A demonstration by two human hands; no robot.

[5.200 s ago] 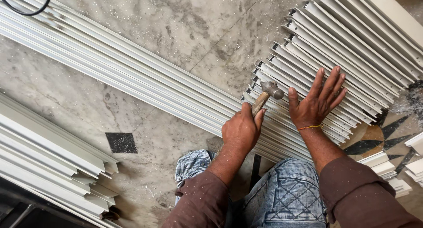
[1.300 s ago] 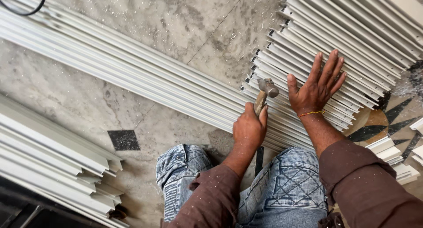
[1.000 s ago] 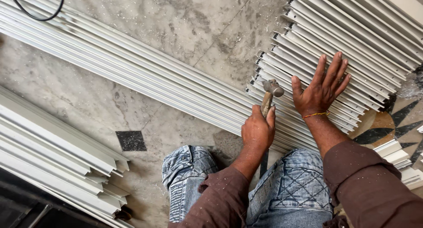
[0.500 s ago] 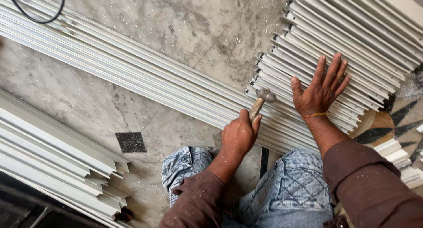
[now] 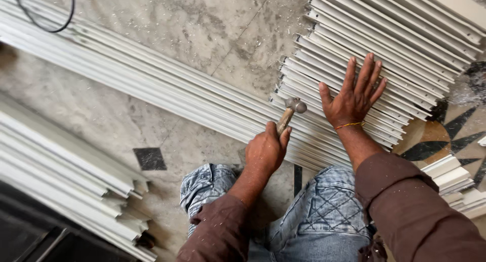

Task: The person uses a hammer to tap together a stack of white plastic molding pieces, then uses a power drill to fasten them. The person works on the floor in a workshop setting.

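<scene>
In the head view, the left hand (image 5: 266, 150) was closed round a small wooden-handled metal hammer (image 5: 289, 114), its head over the near ends of the stacked white moulded strips (image 5: 385, 54). At three o'clock, the right hand (image 5: 353, 94) lay spread flat, pressing the stack. How far the tapping had got could not be told. Long white strips (image 5: 126, 74) crossed the dusty marble floor (image 5: 202, 24); nothing blocked the hammer.

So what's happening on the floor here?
A person crouches on a grey stone floor. Their left hand grips a small wooden-handled hammer, its metal head at the ends of a stack of white grooved strips. Their right hand lies flat, fingers spread, on that stack.
</scene>
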